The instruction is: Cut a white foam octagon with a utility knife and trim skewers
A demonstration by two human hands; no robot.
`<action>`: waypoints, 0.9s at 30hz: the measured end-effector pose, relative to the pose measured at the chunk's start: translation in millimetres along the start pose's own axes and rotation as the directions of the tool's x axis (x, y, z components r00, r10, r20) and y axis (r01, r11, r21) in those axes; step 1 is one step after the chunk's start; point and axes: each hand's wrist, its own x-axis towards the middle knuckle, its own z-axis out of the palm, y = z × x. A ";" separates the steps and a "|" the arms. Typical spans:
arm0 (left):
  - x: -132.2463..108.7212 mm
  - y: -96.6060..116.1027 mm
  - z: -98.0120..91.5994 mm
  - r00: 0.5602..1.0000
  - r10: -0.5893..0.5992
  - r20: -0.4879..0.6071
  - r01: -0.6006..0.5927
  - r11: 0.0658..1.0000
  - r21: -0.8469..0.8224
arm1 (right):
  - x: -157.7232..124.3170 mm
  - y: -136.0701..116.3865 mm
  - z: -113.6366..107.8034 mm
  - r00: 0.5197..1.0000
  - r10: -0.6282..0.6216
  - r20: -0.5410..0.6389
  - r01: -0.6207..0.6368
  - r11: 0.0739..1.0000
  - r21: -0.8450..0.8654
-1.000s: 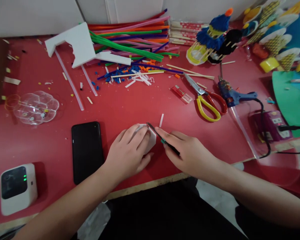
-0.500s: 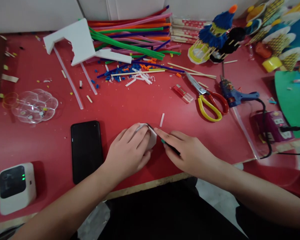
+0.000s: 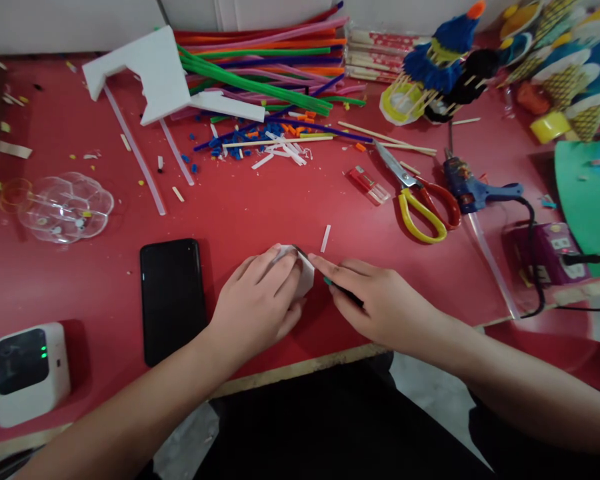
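My left hand (image 3: 260, 293) presses a small white foam-like piece (image 3: 306, 279) against the red table, fingers curled over it so that much of it is hidden. A utility knife (image 3: 347, 295) with a dark handle and a bit of green is gripped in my right hand (image 3: 380, 297). My right index finger stretches along its blade (image 3: 303, 253), which lies at the upper right edge of the white piece. Just beyond that hand, a thin white strip (image 3: 326, 238) rests on the table.
A black phone (image 3: 173, 300) lies left of my hands. Scissors (image 3: 413, 193) and a glue gun (image 3: 473, 190) with a cord are at right. Behind are pipe cleaners (image 3: 260, 73), a white cut-out board (image 3: 163, 80) and scraps. The table's front edge (image 3: 300, 369) runs close to me.
The view has shifted slightly. Both hands keep nearly the same pose on the white piece and the knife, with no clear movement between them.
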 end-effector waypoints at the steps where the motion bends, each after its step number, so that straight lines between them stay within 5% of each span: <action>1: 0.1 0.3 0.0 1.000 0.002 0.005 -0.002 1.000 0.005 | 0.9 0.2 -0.4 1.000 -0.003 0.000 0.003 1.000 0.002; 27: 2.2 0.0 -3.0 1.000 -0.004 0.019 0.004 1.000 -0.003 | 1.1 -6.5 0.2 0.998 -0.034 0.058 0.045 0.980 -0.194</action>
